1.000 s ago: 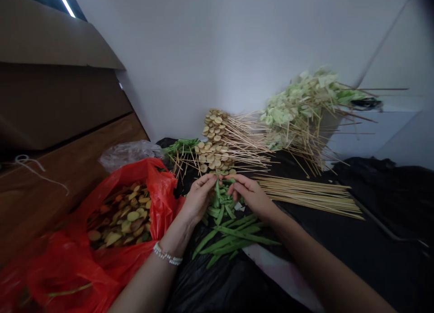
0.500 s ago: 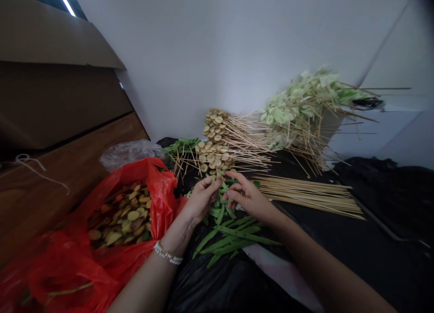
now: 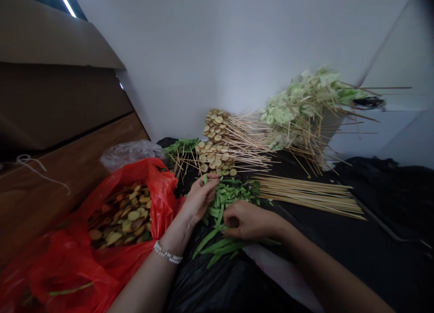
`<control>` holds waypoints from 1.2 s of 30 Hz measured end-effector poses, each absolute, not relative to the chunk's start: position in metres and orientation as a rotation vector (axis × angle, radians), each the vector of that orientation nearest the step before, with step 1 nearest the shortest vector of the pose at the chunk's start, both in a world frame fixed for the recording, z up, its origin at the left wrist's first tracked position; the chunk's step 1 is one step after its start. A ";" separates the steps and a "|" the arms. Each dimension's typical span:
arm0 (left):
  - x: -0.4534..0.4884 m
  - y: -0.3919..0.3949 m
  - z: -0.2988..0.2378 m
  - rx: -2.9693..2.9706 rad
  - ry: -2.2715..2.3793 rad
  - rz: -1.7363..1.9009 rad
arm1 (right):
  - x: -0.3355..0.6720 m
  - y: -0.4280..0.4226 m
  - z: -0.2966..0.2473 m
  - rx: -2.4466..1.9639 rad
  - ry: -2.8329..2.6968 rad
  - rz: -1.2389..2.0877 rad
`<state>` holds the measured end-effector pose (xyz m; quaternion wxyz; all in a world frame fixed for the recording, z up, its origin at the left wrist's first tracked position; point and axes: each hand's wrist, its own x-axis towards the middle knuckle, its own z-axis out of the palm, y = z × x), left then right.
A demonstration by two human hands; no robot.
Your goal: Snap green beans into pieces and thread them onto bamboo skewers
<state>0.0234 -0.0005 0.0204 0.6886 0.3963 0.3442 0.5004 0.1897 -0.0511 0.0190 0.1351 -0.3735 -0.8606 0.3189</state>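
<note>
A heap of cut green bean pieces (image 3: 230,193) lies on black plastic sheeting (image 3: 339,249), with longer whole green beans (image 3: 220,247) nearer to me. My left hand (image 3: 200,196) pinches a short green bean piece at the heap's left edge, fingers closed on it. My right hand (image 3: 249,221) rests lower, knuckles up, fingers curled down onto the long beans; what they grip is hidden.
A red plastic bag (image 3: 101,254) of sliced vegetables sits at left. Bare bamboo skewers (image 3: 308,194) lie right of the heap. Behind are skewered potato slices (image 3: 217,143), skewered green beans (image 3: 181,146) and skewered pale cabbage (image 3: 301,107) against a white wall. A cardboard box (image 3: 50,78) stands at left.
My right hand has left the bean piece held between both hands and dropped toward me onto the long beans. My left hand stays at the heap, still pinching a piece.
</note>
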 end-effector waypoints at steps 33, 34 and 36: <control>0.029 -0.006 0.017 1.699 1.098 1.106 | 0.200 -0.035 0.017 -1.162 -2.212 -0.480; 0.029 -0.006 0.017 1.660 1.102 1.118 | 0.199 -0.035 0.016 -1.134 -2.211 -0.503; 0.029 -0.008 0.018 1.545 1.093 1.128 | 0.196 -0.037 0.014 -1.082 -2.207 -0.517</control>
